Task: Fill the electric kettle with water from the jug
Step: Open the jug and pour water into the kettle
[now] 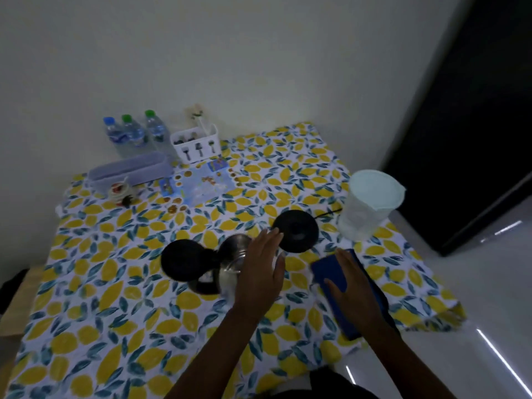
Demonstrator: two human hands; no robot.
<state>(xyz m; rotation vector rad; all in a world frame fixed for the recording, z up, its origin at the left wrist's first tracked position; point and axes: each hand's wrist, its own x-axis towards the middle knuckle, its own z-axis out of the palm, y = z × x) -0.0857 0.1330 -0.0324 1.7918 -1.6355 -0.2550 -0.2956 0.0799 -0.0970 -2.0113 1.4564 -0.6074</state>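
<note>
1. Your left hand [260,272] is spread flat w/ fingers open, hovering over the kettle's right side; its grip holds nothing.
2. Your right hand [352,295] lies palm-down on a blue phone [331,270], fingers open, nothing gripped.
3. The kettle [227,263] stands mid-surface, lid [187,259] flipped open to the left; can't tell whether there's water inside.
4. The kettle base [296,230] sits just behind your left fingertips, apart from the kettle, cord running right.
5. The jug [370,204] stands upright at the far right edge of the surface [115,326], pale lid on, well apart from both hands.
6. Far left: three water bottles [134,133], a white basket [197,145], a lilac box [129,171].
</note>
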